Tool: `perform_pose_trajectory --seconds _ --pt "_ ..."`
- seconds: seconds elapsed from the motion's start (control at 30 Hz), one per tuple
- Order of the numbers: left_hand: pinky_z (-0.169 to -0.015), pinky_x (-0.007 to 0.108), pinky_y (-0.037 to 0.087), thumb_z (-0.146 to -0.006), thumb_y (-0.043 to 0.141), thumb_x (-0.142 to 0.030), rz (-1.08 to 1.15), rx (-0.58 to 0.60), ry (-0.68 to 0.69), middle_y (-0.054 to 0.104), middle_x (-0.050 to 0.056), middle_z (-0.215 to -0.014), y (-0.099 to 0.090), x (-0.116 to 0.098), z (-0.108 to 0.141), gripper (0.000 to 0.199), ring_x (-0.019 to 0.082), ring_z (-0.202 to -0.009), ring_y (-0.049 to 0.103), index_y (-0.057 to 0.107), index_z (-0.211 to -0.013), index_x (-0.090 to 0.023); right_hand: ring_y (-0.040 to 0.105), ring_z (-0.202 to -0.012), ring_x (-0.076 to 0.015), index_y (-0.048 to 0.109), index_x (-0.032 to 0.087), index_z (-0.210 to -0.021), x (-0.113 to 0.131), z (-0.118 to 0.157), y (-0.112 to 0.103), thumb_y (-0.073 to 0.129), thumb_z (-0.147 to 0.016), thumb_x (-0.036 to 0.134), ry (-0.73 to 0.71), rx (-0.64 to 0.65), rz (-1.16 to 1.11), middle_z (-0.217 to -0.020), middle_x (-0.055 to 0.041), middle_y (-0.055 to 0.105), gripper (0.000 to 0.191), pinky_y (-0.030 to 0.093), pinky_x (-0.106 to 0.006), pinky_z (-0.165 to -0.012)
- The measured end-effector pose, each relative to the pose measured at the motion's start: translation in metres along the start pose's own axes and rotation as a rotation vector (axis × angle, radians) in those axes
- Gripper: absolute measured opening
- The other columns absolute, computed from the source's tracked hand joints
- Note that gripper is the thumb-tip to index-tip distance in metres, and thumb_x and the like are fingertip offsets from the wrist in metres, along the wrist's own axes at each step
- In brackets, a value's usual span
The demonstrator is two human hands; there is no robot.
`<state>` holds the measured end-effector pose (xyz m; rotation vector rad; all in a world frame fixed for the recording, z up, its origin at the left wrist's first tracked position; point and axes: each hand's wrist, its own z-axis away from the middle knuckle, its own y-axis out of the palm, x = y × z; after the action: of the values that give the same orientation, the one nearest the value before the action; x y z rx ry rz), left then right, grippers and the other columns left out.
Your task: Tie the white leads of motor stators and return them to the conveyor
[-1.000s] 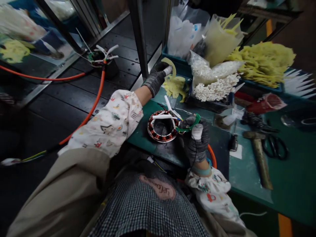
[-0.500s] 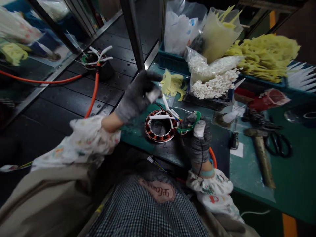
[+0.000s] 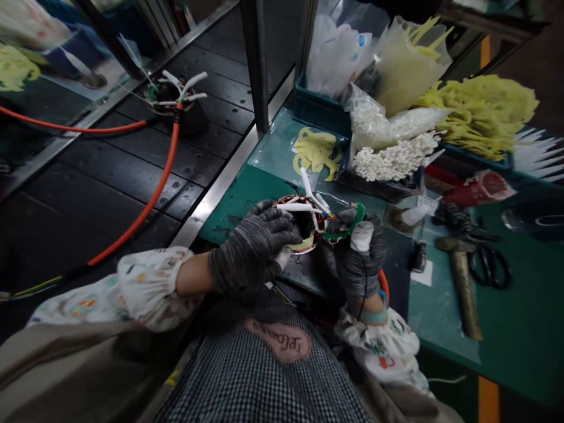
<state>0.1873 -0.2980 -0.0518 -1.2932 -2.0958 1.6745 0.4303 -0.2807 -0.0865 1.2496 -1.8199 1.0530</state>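
A grey knit-gloved left hand (image 3: 253, 247) curls over a round copper-wound motor stator (image 3: 282, 202) (white plastic sleeves (image 3: 297, 207) on its wires), while the gloved right hand (image 3: 359, 255) pinches a green plastic loop (image 3: 348, 231).

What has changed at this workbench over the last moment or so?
The gloved left hand has moved from the pile of yellow strips down to the wound stator, and now clasps its near side, where a yellow strip shows at the rim. The right hand stayed at the stator's side, gripping the green loop. The hammer and scissors stayed put.
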Motion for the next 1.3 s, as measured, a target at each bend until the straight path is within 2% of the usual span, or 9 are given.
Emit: perform_pose_trajectory --seconds 0.2,0.33,0.47,0.53,0.67,0.77,0.97,1.07,1.3 --pt "-0.106 0.042 0.064 -0.110 0.066 -0.018 -0.289 -0.192 0.079 0.086 0.004 -0.124 0.027 0.007 0.039 0.032 0.025 -0.125 0.078 0.079 -0.136 -0.030 0.081 -0.101 -0.0258 0.077 0.026 -0.126 0.022 0.004 0.008 0.057 -0.121 0.038 -0.317 0.257 0.257 -0.112 -0.0071 0.085 0.024 0.070 -0.043 -0.090" --pt "-0.108 0.043 0.071 -0.113 0.066 -0.023 0.086 -0.144 0.178 0.087 0.005 -0.132 0.008 0.031 0.050 0.028 0.024 -0.123 0.083 0.078 -0.137 -0.029 0.078 -0.108 -0.0284 0.080 0.024 -0.136 0.029 0.011 0.026 0.062 -0.118 0.028 -0.435 0.395 0.653 -0.119 -0.0116 0.084 0.026 0.068 -0.044 -0.096" --pt "-0.092 0.042 0.077 -0.113 0.069 -0.038 0.350 -0.222 -0.031 0.088 0.002 -0.122 -0.014 0.058 0.033 0.023 0.023 -0.105 0.086 0.078 -0.134 -0.033 0.076 -0.116 -0.0341 0.083 0.023 -0.140 0.028 0.011 0.040 0.068 -0.113 0.020 -0.442 0.525 0.787 -0.132 -0.0163 0.083 0.031 0.066 -0.051 -0.100" --pt "-0.101 0.051 0.075 -0.109 0.076 -0.049 0.376 -0.237 -0.193 0.085 0.005 -0.134 -0.014 0.075 0.015 0.041 0.030 -0.118 0.084 0.074 -0.145 -0.030 0.076 -0.118 -0.0363 0.085 0.023 -0.137 0.027 0.008 0.041 0.072 -0.112 0.025 -0.429 0.553 0.734 -0.135 -0.0174 0.083 0.028 0.065 -0.053 -0.102" --pt "-0.114 0.054 0.070 -0.090 0.093 -0.067 0.636 0.076 -0.135 0.077 0.015 -0.155 0.003 0.099 -0.020 0.082 0.039 -0.145 0.074 0.069 -0.158 -0.027 0.076 -0.114 -0.0350 0.089 0.025 -0.129 0.027 0.013 0.036 0.069 -0.115 0.036 -0.400 0.499 0.665 -0.125 -0.0149 0.085 0.026 0.063 -0.052 -0.102" --pt "-0.115 0.051 0.070 -0.097 0.089 -0.063 0.864 0.235 -0.031 0.069 0.018 -0.165 0.011 0.087 -0.023 0.093 0.035 -0.147 0.074 0.050 -0.175 -0.031 0.076 -0.107 -0.0302 0.089 0.026 -0.129 0.032 0.035 0.027 0.068 -0.114 0.031 -0.386 0.416 0.638 -0.118 -0.0112 0.086 0.025 0.063 -0.045 -0.097" --pt "-0.144 0.069 0.040 -0.098 0.094 -0.048 0.608 0.166 0.065 0.047 0.022 -0.180 -0.007 0.032 0.005 0.103 0.044 -0.179 0.032 0.037 -0.182 -0.031 0.075 -0.120 -0.0296 0.086 0.028 -0.129 0.042 0.083 0.008 0.072 -0.107 0.020 -0.406 0.317 0.547 -0.123 -0.0090 0.085 0.027 0.065 -0.046 -0.102" --pt "-0.143 0.072 0.040 -0.102 0.088 -0.045 0.540 0.134 0.056 0.050 0.020 -0.178 -0.009 0.018 0.015 0.100 0.045 -0.182 0.024 0.033 -0.184 -0.033 0.072 -0.130 -0.0340 0.087 0.028 -0.129 0.041 0.094 0.011 0.073 -0.105 0.020 -0.417 0.284 0.563 -0.132 -0.0118 0.083 0.029 0.066 -0.052 -0.107" --pt "-0.137 0.066 0.052 -0.112 0.072 -0.046 0.536 0.032 -0.053 0.044 0.018 -0.183 0.004 0.013 0.031 0.082 0.042 -0.174 0.043 0.032 -0.184 -0.038 0.079 -0.108 -0.0261 0.085 0.027 -0.122 0.048 0.090 -0.001 0.059 -0.106 0.005 -0.480 0.329 0.509 -0.112 -0.0074 0.086 0.038 0.072 -0.041 -0.090"
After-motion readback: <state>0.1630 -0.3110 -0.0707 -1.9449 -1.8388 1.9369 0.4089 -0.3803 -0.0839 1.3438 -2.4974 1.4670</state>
